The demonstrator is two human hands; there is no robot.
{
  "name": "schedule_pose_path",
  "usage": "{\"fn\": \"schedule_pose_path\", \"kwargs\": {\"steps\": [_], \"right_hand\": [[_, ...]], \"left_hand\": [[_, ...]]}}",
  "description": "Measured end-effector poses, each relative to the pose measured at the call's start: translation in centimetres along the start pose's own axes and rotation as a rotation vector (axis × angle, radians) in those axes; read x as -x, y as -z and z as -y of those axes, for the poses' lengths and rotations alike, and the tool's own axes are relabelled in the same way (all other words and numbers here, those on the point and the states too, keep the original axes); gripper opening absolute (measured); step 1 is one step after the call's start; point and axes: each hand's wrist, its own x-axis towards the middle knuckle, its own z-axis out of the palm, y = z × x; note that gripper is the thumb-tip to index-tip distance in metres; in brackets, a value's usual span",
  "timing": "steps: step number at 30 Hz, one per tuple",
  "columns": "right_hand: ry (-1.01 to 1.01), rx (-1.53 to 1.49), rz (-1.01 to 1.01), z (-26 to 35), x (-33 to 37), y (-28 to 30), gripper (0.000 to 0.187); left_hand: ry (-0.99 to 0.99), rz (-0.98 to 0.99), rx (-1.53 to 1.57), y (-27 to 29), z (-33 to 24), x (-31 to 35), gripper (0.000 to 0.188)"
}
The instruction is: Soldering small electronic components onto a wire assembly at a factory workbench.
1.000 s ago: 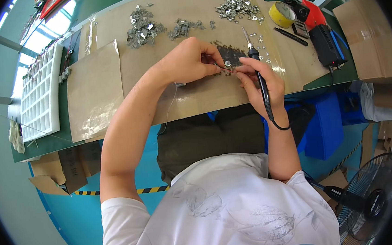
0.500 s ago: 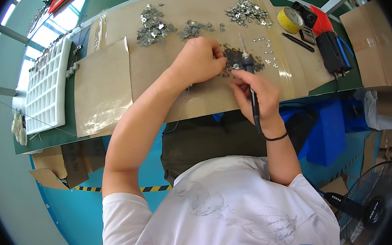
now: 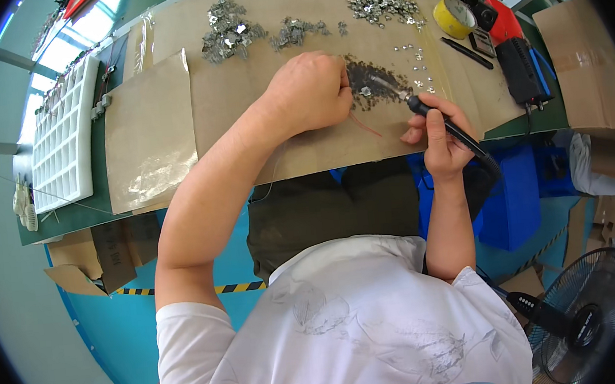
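Note:
My right hand (image 3: 443,132) is closed around the black handle of a soldering iron (image 3: 456,131). The iron slants up and left, its tip over a dark, scorched patch (image 3: 387,96) on the cardboard. Close to the tip lies a small silver metal part (image 3: 366,92). My left hand (image 3: 312,89) is curled into a pinch at the left side of that patch. From its fingertips a thin reddish wire (image 3: 367,125) trails toward the right; the fingertips themselves are mostly hidden. A pale thin strand (image 3: 275,171) hangs below my left wrist.
Piles of small metal parts (image 3: 231,34) lie along the far side, with another heap (image 3: 382,4) to the right. Yellow tape (image 3: 454,17), a black pen (image 3: 467,54) and a black box (image 3: 524,71) sit at right. A white compartment tray (image 3: 69,140) stands at left.
My right hand has moved right and tilted the soldering iron from nearly upright to a slant, its tip now lower over the dark patch. The reddish wire has come into sight beside my left hand.

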Motion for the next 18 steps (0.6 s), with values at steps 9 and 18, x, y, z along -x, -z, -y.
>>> {"fn": "schedule_pose_path", "kwargs": {"steps": [9, 18], "right_hand": [[-0.086, 0.115, -0.004, 1.02, -0.2, -0.41, 0.011], [-0.066, 0.151, 0.02, 1.15, -0.47, -0.47, 0.01]], "left_hand": [[-0.042, -0.024, -0.017, -0.66, -0.04, 0.22, 0.015], [-0.032, -0.017, -0.034, -0.71, -0.16, 0.13, 0.015]]}}
